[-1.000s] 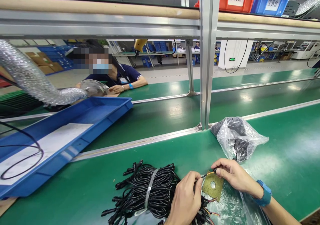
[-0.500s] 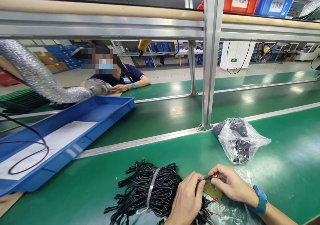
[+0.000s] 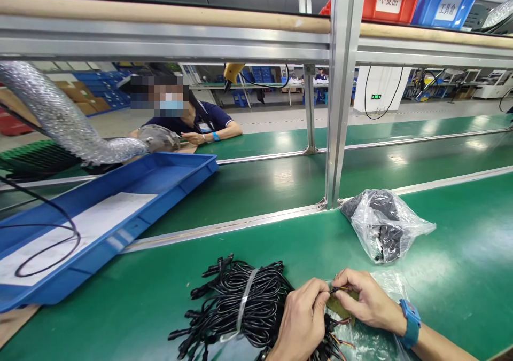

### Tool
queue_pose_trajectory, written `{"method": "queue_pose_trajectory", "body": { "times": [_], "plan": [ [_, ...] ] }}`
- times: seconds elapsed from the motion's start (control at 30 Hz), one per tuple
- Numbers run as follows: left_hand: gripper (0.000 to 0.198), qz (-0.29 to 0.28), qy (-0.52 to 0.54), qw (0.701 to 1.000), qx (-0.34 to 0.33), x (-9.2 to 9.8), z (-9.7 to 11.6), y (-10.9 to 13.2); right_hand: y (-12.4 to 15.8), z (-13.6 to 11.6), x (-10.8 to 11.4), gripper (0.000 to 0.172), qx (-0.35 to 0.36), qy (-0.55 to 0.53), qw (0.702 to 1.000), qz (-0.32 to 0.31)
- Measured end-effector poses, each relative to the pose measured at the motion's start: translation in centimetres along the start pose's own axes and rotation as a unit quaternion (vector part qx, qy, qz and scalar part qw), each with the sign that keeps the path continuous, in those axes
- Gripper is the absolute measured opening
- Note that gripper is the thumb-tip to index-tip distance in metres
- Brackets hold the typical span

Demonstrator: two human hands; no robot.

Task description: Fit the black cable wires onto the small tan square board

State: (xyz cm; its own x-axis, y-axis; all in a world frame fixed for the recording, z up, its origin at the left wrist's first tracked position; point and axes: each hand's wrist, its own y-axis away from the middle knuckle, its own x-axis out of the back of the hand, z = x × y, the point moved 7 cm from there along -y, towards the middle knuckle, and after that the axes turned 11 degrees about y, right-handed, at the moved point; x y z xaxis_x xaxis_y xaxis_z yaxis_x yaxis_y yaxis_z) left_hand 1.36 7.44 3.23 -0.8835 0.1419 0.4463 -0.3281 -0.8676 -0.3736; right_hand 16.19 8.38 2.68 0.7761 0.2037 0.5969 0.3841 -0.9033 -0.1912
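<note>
My left hand [image 3: 301, 318] and my right hand [image 3: 366, 299] meet low in the frame, both pinching a thin black cable end with coloured wires [image 3: 335, 290]. Under my right hand lies a small olive-green pad [image 3: 341, 303] on crinkled clear plastic [image 3: 363, 342]. Just left of my left hand sits a bundle of black cables [image 3: 236, 305] tied with a white band, on the green bench mat [image 3: 160, 297]. A blue wristband is on my right wrist.
A clear bag of black parts [image 3: 382, 225] lies behind my hands. A blue tray [image 3: 120, 211] with a white sheet and a cable loop sits at left, below a silver flexible duct [image 3: 60, 123]. An aluminium post [image 3: 340, 94] rises mid-bench. A masked person [image 3: 188, 120] sits across the conveyor.
My right hand has come lower and closer to my left, so the fingertips now touch over the wire end. The green pad is mostly covered by my right hand.
</note>
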Motion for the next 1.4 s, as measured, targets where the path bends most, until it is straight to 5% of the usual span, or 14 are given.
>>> {"method": "queue_pose_trajectory", "body": {
  "times": [0.53,0.77,1.4],
  "plan": [
    [0.024,0.03,0.006,0.999,0.035,0.0,-0.6,-0.1,-0.2,-0.8,-1.2,0.012,0.032,-0.015,0.999,0.019],
    [0.018,-0.023,0.07,0.995,0.069,0.1,-0.9,-0.5,-0.2,-0.1,-0.3,0.008,0.014,0.009,0.999,0.033],
    [0.025,-0.016,0.077,0.992,0.099,-0.1,-2.0,-0.1,-0.5,-0.9,-1.3,0.01,0.043,0.002,0.999,0.017]
  ]
}}
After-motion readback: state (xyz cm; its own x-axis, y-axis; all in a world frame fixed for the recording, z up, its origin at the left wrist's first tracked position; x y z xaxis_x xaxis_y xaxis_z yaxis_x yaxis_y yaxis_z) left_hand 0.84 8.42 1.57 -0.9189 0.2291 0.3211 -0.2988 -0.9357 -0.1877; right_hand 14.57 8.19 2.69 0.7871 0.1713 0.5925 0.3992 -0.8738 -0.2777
